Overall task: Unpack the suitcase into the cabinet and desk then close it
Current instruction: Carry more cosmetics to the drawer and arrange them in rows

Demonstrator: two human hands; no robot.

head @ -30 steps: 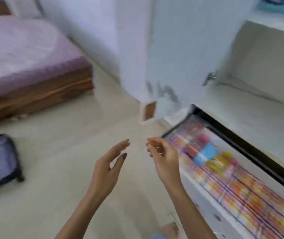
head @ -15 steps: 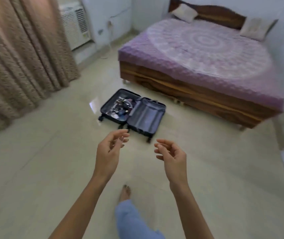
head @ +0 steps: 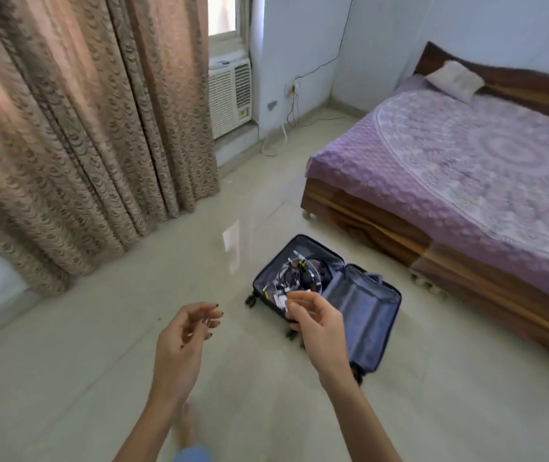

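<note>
The left hand (head: 183, 341) and right hand (head: 316, 328) hover loosely curled and empty, short of the open suitcase (head: 363, 305). The fetching step seems to be in hand, and the next move calls for reaching its tangled cables (head: 295, 276).

Bright daylight from window (head: 222, 15), floor (head: 66, 378) glare, soft blur, wide-angle edge bending

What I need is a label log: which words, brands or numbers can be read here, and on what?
No text is readable.
The air conditioner has a green sticker that is too small to read.
The suitcase shows no label, and its contents are too blurred to read.
</note>
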